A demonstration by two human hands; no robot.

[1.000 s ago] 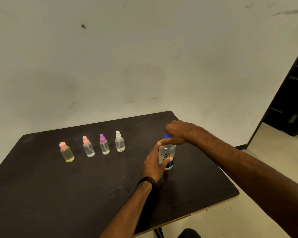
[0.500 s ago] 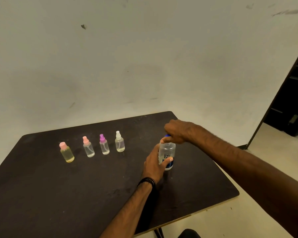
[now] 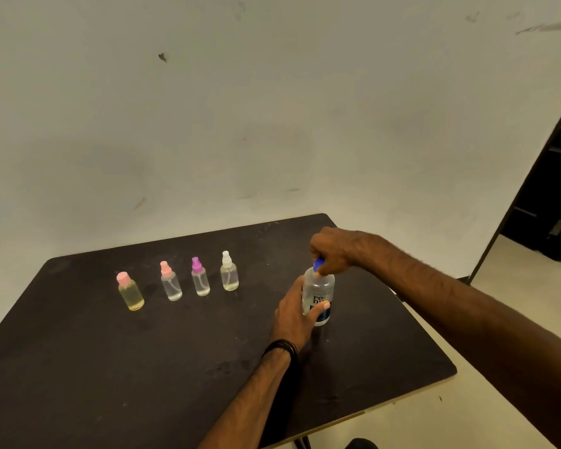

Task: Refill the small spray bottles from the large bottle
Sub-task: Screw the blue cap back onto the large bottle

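My left hand (image 3: 293, 314) grips the large bottle (image 3: 318, 294) upright on the counter (image 3: 110, 367); my right hand (image 3: 332, 251) pinches its blue cap (image 3: 318, 263). Four small bottles (image 3: 200, 277) stand nearby.

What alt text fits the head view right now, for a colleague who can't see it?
A person's left hand grips the body of a large clear bottle standing on a dark table, while the right hand holds its blue cap. To the left stand four small spray bottles in a row, all capped.
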